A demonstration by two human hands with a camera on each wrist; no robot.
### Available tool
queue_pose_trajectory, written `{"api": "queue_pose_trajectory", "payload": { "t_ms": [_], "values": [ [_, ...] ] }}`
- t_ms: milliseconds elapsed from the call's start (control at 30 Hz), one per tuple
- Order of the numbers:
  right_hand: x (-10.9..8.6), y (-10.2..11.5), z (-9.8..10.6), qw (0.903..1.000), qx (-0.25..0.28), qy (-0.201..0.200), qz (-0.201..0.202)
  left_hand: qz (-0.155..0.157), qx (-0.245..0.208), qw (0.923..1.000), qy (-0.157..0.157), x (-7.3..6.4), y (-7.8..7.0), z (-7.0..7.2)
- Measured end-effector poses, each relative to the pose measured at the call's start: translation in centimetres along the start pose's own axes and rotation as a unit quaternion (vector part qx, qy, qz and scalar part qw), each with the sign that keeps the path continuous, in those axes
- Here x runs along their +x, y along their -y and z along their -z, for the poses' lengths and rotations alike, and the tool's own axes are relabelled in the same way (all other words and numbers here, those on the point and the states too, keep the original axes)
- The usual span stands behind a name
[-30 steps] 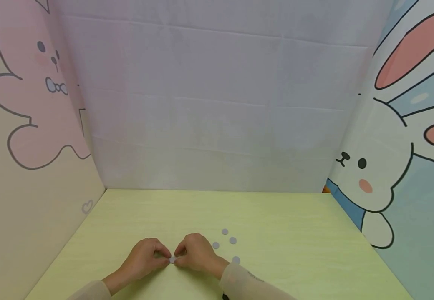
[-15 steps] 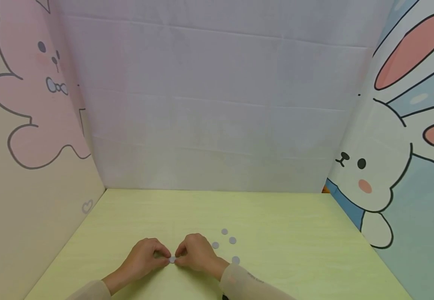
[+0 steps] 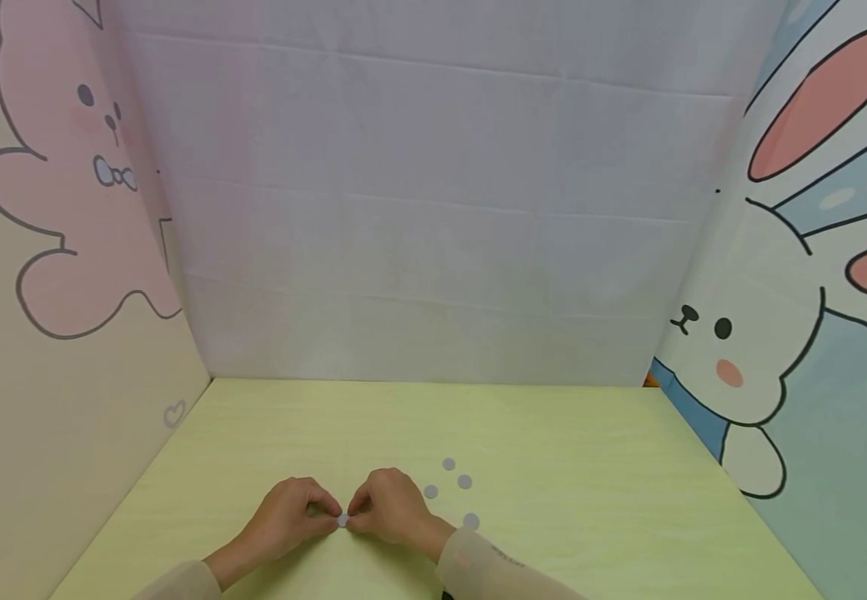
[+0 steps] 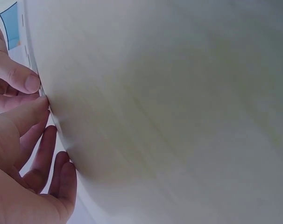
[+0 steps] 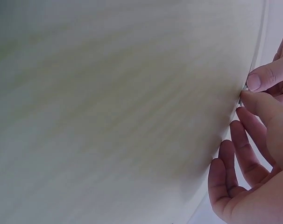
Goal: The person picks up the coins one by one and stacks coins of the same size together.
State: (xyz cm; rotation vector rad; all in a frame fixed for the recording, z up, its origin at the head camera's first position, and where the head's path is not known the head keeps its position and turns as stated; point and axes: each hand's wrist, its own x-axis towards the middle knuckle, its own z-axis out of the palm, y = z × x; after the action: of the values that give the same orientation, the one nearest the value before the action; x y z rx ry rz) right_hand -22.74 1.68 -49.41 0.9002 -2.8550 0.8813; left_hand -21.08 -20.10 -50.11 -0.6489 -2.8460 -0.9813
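Clock centred on the small grey disc (image 3: 343, 520), head view; it sits low on the bench (image 3: 568, 450), left of mid-picture. Left hand (image 3: 291, 518) at 9 o'clock, right hand (image 3: 392, 510) near 3; each pinches the disc's near edge, thumb and forefinger together, tips almost meeting across it. Other fingers loosely bent in the wrist views. Whether the disc is lifted or flat: cannot tell; the fingers hide most of it.

Loose discs: far disc (image 3: 449, 464) toward 2 o'clock; middle disc (image 3: 465, 482) and near disc (image 3: 431, 492) between 2 and 3, the latter just beside the right knuckles; cuff disc (image 3: 471, 521) at 3, at the upper edge of the right sleeve (image 3: 504, 567), contact unclear. Dark item (image 3: 446, 595) at 4, mostly cut off.

Risks, as judged: little rim to hold, so uneven pressure could tilt the disc or flick it away. Unequal pull might slip it from one pinch. A right-arm swing toward 1 o'clock could drag the cuff disc; knuckles drifting toward 2 could nudge the near disc.
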Motion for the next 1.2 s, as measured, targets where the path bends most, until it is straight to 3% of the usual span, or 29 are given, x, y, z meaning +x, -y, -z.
{"api": "queue_pose_trajectory", "payload": {
  "t_ms": [1200],
  "values": [
    [0.08, 0.33, 0.15, 0.9998, 0.009, 0.007, -0.014, -0.001, 0.005, 1.0000, 0.007, 0.02, -0.08, 0.15]
  ]
}}
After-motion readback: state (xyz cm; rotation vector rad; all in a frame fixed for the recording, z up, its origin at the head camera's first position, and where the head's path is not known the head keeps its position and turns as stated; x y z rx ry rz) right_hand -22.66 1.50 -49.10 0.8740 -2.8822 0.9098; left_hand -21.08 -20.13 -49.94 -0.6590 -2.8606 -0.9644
